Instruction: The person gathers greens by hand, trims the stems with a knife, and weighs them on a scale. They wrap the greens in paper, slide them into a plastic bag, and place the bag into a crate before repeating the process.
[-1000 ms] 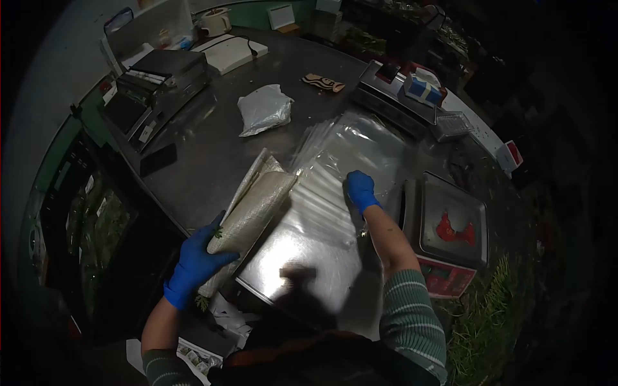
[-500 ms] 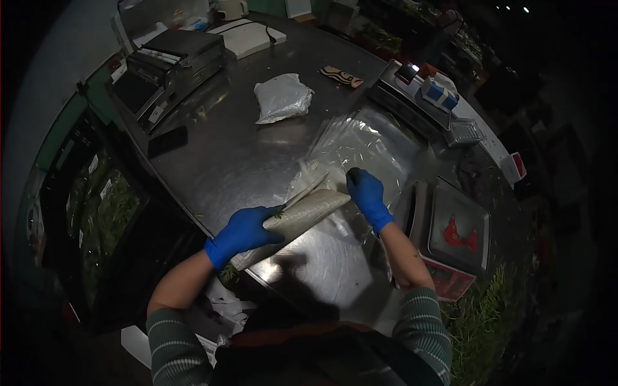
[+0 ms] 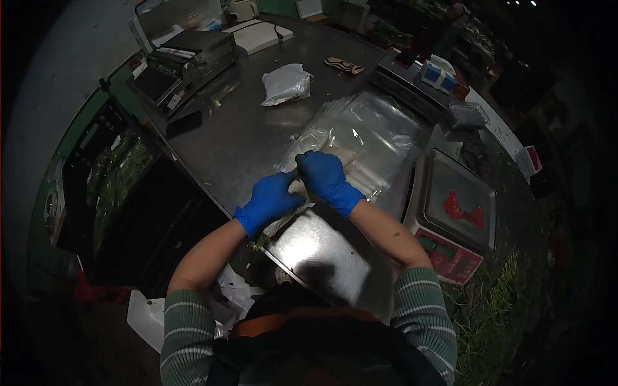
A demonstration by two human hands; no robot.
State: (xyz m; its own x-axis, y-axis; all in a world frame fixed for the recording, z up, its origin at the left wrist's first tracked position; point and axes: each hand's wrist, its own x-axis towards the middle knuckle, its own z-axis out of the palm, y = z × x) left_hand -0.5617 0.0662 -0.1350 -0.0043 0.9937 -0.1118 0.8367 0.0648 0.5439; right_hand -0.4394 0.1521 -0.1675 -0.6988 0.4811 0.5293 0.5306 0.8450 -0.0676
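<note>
The left hand [image 3: 273, 199] is curling its fingers and thumb around the pale foam-wrapped bundle [image 3: 297, 187] – mostly hidden beneath both gloves – while the right hand [image 3: 323, 175] is bending closed at its upper end, its exact pinch not showing. The bundle is sitting by the clear plastic bags [image 3: 391, 132], over the steel table [image 3: 225, 154]

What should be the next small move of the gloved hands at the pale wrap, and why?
Perhaps steady the pale wrap with the left hand and ease the right hand slightly aside: both hands are close together and cover much of the wrap, so its shape is hard to judge near the clear plastic bags.
</note>
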